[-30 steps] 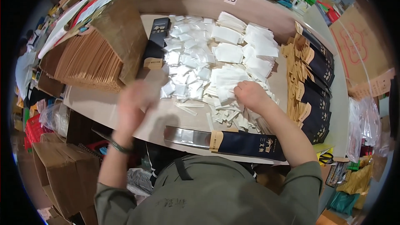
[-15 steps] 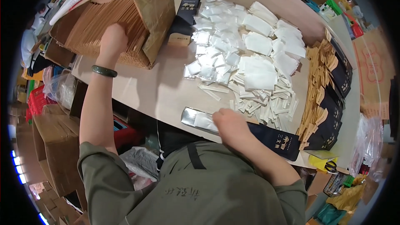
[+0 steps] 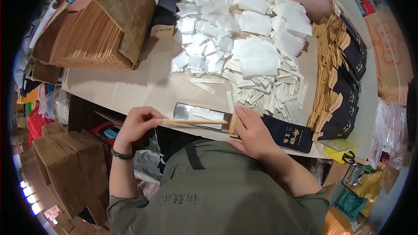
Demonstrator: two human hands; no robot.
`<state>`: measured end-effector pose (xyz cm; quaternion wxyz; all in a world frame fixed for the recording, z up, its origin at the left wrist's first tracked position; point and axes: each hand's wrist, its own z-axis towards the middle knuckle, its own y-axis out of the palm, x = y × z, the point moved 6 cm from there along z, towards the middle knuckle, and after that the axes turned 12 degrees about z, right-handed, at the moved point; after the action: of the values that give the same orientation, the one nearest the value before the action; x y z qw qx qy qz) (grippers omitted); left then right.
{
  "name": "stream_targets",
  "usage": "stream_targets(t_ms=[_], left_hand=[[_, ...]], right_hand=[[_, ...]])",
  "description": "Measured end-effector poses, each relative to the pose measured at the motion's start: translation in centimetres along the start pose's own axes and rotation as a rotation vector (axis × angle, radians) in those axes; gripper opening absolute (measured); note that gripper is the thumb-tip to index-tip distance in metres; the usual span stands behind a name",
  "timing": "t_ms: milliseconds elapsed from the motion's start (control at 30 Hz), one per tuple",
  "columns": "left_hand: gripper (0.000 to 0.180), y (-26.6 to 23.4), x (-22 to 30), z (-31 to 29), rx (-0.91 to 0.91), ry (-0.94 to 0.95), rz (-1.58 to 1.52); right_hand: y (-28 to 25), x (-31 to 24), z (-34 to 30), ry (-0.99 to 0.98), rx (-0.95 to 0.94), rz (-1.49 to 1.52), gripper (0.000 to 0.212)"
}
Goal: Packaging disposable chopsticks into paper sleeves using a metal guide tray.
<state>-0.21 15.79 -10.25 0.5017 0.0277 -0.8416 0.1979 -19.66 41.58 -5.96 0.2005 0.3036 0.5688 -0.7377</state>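
Note:
In a pinch by the table's front edge, my left hand (image 3: 138,126) holds one end of a thin tan stick (image 3: 193,122). It could be a wooden stick or a card seen edge-on; I cannot tell. Beneath it lies a shiny silver tray (image 3: 182,111) with white paper packets (image 3: 204,114) on it. Its right end meets the mouth of a dark blue pouch (image 3: 287,134). My right hand (image 3: 251,131) grips the pouch by its brown kraft-coloured end, thumb and fingers closed around that edge.
Beyond my hands spread clear packets (image 3: 204,30), white napkins (image 3: 259,56) and narrow white paper sachets (image 3: 283,91). A carton (image 3: 135,21) of tightly packed brown pieces stands at left. Another dark pouch (image 3: 167,4) lies beside it. Stacked pouches (image 3: 344,100) line the right side.
My left hand has come out of the carton and down to the table's front, now holding the tan stick. My right hand has shifted from the silver tray to the pouch's brown end.

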Motion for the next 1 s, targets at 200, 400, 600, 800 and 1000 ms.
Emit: stream_targets(t_ms=[200,400,600,800,1000], left_hand=[[0.009,8.9,5.3,5.2,0.072,0.325,0.458],[0.017,9.0,5.5,5.5,0.504,0.253,0.364],[0.036,14.8,8.0,5.0,0.048,0.249,0.402],[0.061,12.2,9.1,3.9,0.232,0.736,1.112],[0.044,10.2,8.6,4.5,0.079,0.216,0.764]], right_hand=[[2.4,0.5,0.3,-0.066,-0.032,0.021,0.033],[0.8,1.2,1.7,0.060,0.016,-0.085,0.038],[1.5,1.7,1.7,0.058,0.053,0.061,0.028],[-1.3,-1.2,0.2,-0.142,-0.043,0.057,0.012],[-17.3,10.3,-6.3,0.703,0.229,-0.073,0.024]])
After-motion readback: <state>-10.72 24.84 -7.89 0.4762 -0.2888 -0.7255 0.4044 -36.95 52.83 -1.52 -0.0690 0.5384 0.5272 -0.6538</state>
